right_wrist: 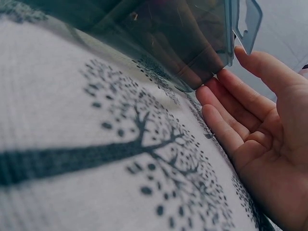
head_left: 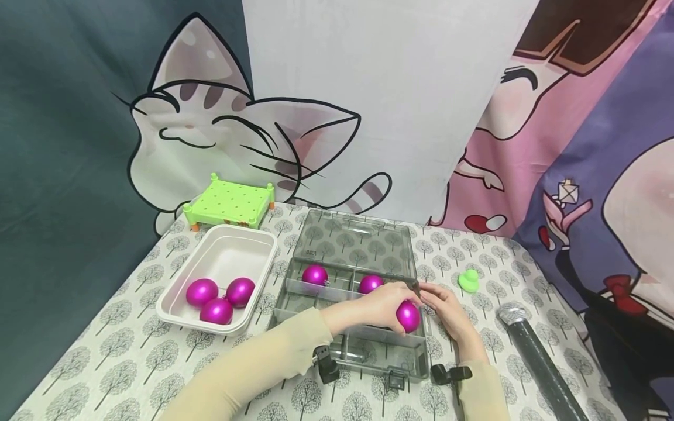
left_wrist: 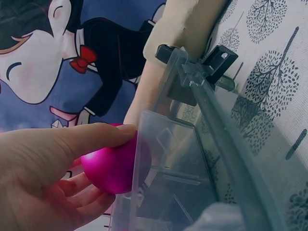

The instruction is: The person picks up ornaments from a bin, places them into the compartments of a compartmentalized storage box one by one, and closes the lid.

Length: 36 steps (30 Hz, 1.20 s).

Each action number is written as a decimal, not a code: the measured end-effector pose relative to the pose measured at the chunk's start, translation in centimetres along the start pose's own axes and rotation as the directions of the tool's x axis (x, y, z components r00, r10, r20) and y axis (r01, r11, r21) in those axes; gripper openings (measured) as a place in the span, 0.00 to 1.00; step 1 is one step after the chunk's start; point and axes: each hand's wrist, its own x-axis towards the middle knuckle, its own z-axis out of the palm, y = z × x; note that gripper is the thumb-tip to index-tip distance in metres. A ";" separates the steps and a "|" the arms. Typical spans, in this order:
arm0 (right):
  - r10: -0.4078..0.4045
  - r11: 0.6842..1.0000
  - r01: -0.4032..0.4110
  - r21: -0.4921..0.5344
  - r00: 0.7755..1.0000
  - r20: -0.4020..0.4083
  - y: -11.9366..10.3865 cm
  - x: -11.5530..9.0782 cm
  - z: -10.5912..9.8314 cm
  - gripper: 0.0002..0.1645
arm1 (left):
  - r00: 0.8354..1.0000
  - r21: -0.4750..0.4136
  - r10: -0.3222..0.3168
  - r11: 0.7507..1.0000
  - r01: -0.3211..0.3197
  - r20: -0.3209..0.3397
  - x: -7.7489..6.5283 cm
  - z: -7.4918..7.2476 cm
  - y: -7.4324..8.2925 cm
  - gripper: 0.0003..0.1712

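The sleeved left arm [head_left: 253,369] reaches slantwise forward and to the right, and its left hand [head_left: 387,305] is back upward, thumb stretched out and fingers bent round opposite it in a firm grip. The sleeved right arm [head_left: 483,389] comes in steeply from the near edge of the head view, with the right hand [head_left: 449,311] leaning inward, its fingers slightly bent and side by side, thumb set apart from them. Both hands are near each other.

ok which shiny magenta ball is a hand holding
The shiny magenta ball in the left hand; two others lie in the grey transparent box, three in the white rectangular tray.
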 end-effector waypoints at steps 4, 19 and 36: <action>0.000 1.000 0.000 0.004 1.000 -0.003 0.0 0.0 0.0 0.27 | 1.000 -0.005 -0.011 1.000 0.011 -0.004 0.0 0.0 0.1 0.38; -0.021 1.000 0.021 0.006 1.000 0.012 0.2 0.1 -0.1 0.25 | 0.999 -0.013 -0.034 0.999 0.035 0.010 0.0 0.0 0.2 0.37; 0.012 1.000 -0.012 -0.009 1.000 -0.019 0.1 -0.1 0.2 0.26 | 1.000 -0.239 -0.015 0.971 0.018 0.015 -4.7 -5.9 -0.7 0.24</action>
